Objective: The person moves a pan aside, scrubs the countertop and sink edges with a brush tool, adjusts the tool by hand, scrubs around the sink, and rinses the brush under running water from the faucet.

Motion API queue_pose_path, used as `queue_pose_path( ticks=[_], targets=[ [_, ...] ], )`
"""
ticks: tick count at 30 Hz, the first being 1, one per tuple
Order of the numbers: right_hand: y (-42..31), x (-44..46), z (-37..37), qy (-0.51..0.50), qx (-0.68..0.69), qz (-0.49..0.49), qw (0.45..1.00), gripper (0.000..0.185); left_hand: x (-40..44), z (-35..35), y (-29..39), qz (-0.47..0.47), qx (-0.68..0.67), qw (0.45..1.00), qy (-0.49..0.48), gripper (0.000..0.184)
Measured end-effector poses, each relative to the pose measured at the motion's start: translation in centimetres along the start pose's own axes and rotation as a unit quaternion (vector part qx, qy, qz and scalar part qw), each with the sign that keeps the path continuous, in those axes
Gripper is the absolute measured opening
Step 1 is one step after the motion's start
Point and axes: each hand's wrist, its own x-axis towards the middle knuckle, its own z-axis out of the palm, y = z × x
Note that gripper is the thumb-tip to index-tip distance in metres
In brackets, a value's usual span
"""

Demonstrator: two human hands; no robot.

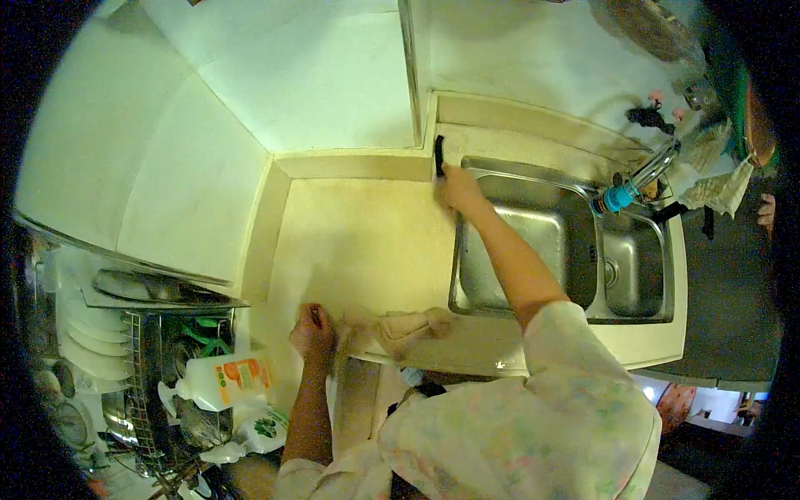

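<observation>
My right hand [461, 192] is closed at the back of the cream counter [367, 229], beside the sink's left rim. A narrow black tool [440, 157] sticks out from its fingers toward the wall; its exact kind does not show. Fingers curled into a fist, my left hand [315, 333] rests at the front left of the counter. What it holds, if anything, is hidden. A crumpled light cloth [408, 327] lies to the right of that fist, along the counter's front edge.
A steel double sink [533, 242] fills the counter's right part, with a faucet [650, 171] bearing a blue fitting [615, 198]. At left stand a dish rack with plates [96, 342] and a white orange-labelled bottle [225, 382]. White panels [325, 75] rise behind.
</observation>
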Motion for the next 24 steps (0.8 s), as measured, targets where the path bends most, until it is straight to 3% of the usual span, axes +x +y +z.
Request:
queue_pose_path(
  ticks=[1, 3, 5, 8, 12, 15, 17, 18, 20, 22, 24],
  targets=[
    [-1.7, 0.9, -3.3, -0.087, 0.042, 0.053, 0.994, 0.044, 0.1, 0.0, -0.1, -0.012, -0.013, 1.000, -0.012, 0.011],
    [-1.5, 0.8, -4.1, -0.146, 0.032, 0.053, 0.987, 0.040, 0.3, -2.8, 3.6, 0.010, -0.002, 1.000, -0.003, 0.012],
    [0.8, -0.9, -1.0, -0.087, -0.078, -0.055, 0.992, 0.035, 0.3, -3.3, 4.4, -0.003, -0.023, 1.000, -0.011, 0.012],
    [-2.8, -6.7, -2.6, -0.073, -0.050, -0.020, 0.996, 0.031, 0.3, -2.6, 3.6, -0.028, -0.035, 0.998, -0.033, 0.012],
    [-2.0, -1.0, -2.3, -0.041, -0.057, 0.020, 0.997, 0.043, 0.1, -1.4, 1.5, -0.005, -0.021, 1.000, -0.023, 0.012],
    [1.3, 1.0, -1.5, -0.006, -0.037, -0.025, 0.999, 0.047, 0.3, -2.2, 2.4, -0.013, -0.021, 0.999, -0.024, 0.013],
    [4.0, -0.1, -0.5, 0.040, 0.001, -0.062, 0.997, 0.045, 0.3, -2.4, 2.4, 0.042, 0.044, 0.998, 0.013, 0.013],
    [1.9, -3.5, -3.8, -0.022, 0.083, -0.016, 0.996, 0.044, 0.1, -2.2, 2.5, 0.067, 0.074, 0.995, 0.031, 0.012],
    [0.3, -8.9, -6.4, -0.091, 0.217, 0.035, 0.971, 0.042, 0.6, -4.7, 5.6, 0.006, -0.065, 0.998, 0.010, 0.013],
    [0.4, -12.9, -7.2, -0.097, 0.325, 0.045, 0.940, 0.039, 0.8, -5.6, 5.9, -0.049, -0.177, 0.983, -0.012, 0.014],
    [-0.6, -15.7, -8.4, -0.128, 0.357, 0.083, 0.921, 0.040, 1.9, -4.2, 6.2, 0.001, -0.302, 0.953, 0.040, 0.015]
  ],
)
